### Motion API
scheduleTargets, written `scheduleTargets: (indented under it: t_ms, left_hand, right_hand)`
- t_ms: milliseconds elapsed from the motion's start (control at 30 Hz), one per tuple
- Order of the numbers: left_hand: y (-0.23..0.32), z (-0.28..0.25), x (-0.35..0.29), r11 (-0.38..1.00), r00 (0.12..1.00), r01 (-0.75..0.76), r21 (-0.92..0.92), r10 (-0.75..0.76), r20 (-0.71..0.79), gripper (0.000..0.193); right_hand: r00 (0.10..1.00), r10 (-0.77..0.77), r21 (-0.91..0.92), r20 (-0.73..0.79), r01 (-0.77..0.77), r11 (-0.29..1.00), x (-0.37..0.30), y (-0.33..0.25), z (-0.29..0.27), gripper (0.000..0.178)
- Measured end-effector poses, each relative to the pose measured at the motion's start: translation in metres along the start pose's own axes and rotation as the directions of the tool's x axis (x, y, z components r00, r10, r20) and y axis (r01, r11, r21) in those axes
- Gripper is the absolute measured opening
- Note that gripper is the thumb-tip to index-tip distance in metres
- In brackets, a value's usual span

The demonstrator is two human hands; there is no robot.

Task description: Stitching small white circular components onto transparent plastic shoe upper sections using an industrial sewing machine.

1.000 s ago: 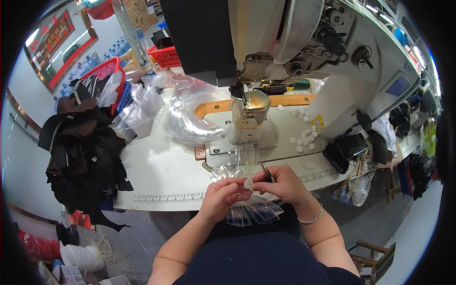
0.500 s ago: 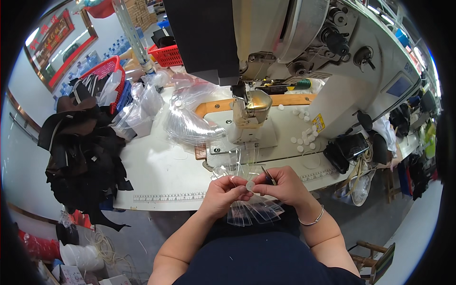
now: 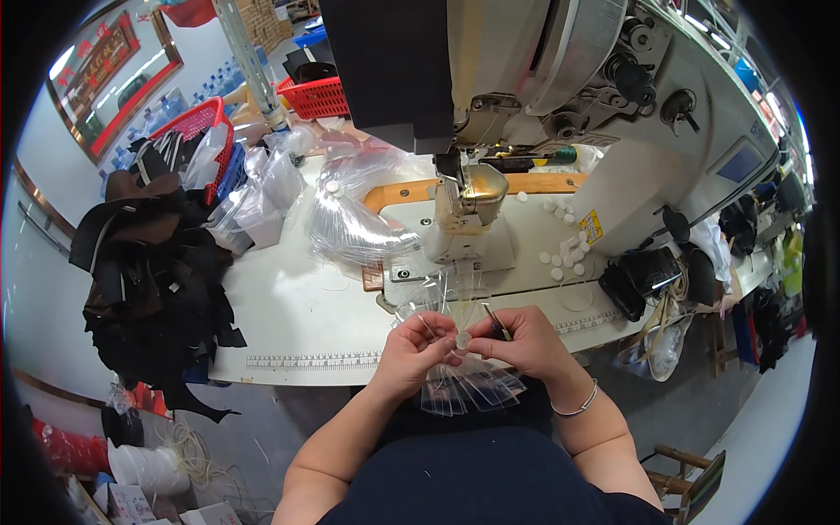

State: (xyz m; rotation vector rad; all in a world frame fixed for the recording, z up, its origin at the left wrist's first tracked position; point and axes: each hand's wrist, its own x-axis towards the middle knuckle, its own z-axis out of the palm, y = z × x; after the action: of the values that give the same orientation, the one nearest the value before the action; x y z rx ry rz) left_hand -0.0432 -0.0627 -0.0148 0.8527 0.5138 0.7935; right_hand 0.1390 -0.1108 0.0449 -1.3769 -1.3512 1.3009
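Note:
In front of the sewing machine, my left hand (image 3: 411,354) is closed on a fanned-out bunch of clear plastic strips (image 3: 472,392). The strips spread above and below the fingers. Where they meet lies a small round white disc (image 3: 463,339), between the fingertips of both hands. My right hand (image 3: 525,343) pinches at the disc's right edge with thumb and forefinger. A slim pointed tool (image 3: 497,324) with a dark handle is tucked in that same hand, its tip pointing up and away; its exact kind is hard to make out.
The sewing machine's post (image 3: 468,214) rises just beyond my hands. Loose white discs (image 3: 569,254) lie right of it. More clear plastic pieces (image 3: 350,223) are heaped to its left. Black fabric scraps (image 3: 157,289) hang over the table's left end. A black pouch (image 3: 623,289) sits at right.
The view has shifted slightly, so the machine and table appear a little farther right. Both hands keep nearly the same hold on the strips and disc.

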Motion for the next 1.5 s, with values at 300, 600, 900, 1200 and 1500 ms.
scheduleTargets:
  t_ms: [300,600,900,1200,1500]
  left_hand:
    - [0.000,0.003,-0.002,1.000,1.000,-0.008,-0.030,0.008,-0.002,0.016]
    - [-0.004,0.002,-0.002,0.999,0.999,-0.029,-0.039,0.030,0.018,0.016]
    - [-0.008,0.001,-0.003,0.996,0.999,-0.045,-0.077,0.047,0.026,0.018]
    - [-0.011,0.017,-0.009,0.981,0.977,-0.192,-0.017,0.189,-0.100,0.027]
    - [-0.008,0.014,-0.009,0.986,0.966,-0.165,-0.018,0.158,-0.205,0.027]
  right_hand:
    - [0.999,-0.049,0.000,-0.014,0.049,0.999,0.000,-0.002,-0.001,0.015]
    - [0.998,-0.056,-0.045,-0.012,0.055,0.997,0.000,0.001,-0.003,0.015]
    - [0.997,-0.081,-0.026,-0.018,0.081,0.996,0.000,0.001,-0.002,0.013]
    - [0.997,-0.049,-0.083,-0.061,0.044,0.996,0.000,-0.005,0.002,0.014]
    - [0.997,0.033,0.203,0.064,-0.045,0.978,0.006,0.003,-0.002,0.016]
